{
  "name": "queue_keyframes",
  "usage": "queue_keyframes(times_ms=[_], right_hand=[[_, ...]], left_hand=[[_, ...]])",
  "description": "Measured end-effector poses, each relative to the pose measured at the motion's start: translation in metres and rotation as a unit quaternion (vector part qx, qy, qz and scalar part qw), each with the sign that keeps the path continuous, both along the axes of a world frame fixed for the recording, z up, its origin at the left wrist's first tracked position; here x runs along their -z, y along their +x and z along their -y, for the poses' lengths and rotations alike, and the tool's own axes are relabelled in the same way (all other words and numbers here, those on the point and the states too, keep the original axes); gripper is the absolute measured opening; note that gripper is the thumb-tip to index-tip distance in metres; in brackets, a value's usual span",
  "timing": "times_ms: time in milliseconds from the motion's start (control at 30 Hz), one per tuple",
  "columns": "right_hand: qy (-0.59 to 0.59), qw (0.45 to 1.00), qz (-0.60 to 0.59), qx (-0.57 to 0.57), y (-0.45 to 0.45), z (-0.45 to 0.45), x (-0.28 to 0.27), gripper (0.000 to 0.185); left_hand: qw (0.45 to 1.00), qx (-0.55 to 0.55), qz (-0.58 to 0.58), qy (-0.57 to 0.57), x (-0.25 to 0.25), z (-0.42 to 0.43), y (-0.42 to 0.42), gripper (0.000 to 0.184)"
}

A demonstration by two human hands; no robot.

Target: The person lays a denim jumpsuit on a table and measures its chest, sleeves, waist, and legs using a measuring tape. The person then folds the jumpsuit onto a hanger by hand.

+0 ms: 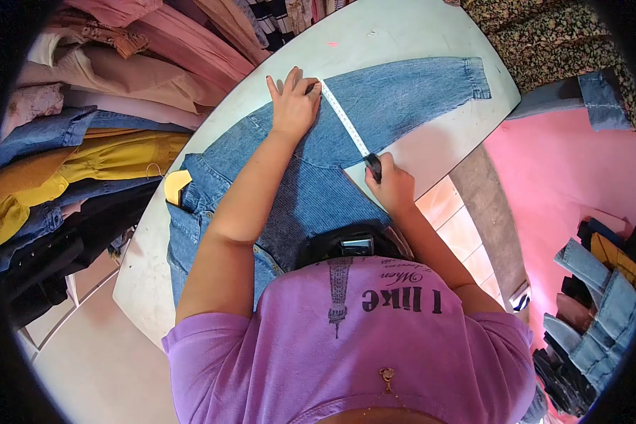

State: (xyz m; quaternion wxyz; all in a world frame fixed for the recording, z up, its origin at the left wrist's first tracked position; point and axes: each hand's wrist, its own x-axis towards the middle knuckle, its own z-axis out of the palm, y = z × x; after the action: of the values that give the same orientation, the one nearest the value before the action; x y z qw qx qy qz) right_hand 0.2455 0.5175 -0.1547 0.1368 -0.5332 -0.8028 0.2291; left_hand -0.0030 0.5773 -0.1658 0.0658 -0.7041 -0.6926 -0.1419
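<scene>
A blue denim shirt (251, 145) lies spread on the white table, its sleeve (403, 92) stretched out toward the far right. Across the sleeve runs the white blade of a tape measure (345, 121). My left hand (293, 106) pinches the blade's end at the sleeve's upper edge, with some fingers raised. In my right hand (394, 182) is the black case (373, 167) of the tape measure, held by the sleeve's lower edge. A yellow hanger (177, 186) sticks out at the shirt's collar.
Garments in pink, yellow and denim (85, 155) hang close along the table's left side. Dark floral clothes (544, 42) hang at the back right. Folded jeans (593, 304) are stacked at the right. The white table (141, 283) has a rounded far edge.
</scene>
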Motion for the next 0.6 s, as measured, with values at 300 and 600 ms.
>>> queue_keyframes(times_ms=[300, 600], right_hand=[[-0.005, 1.000, -0.012, 0.002, -0.002, -0.001, 0.001, 0.026], [-0.009, 0.999, -0.047, 0.016, -0.002, -0.010, -0.002, 0.025]], left_hand=[[1.000, -0.008, -0.001, -0.003, 0.002, -0.001, -0.002, 0.018], [0.986, -0.068, 0.068, -0.135, -0.013, -0.011, -0.010, 0.036]])
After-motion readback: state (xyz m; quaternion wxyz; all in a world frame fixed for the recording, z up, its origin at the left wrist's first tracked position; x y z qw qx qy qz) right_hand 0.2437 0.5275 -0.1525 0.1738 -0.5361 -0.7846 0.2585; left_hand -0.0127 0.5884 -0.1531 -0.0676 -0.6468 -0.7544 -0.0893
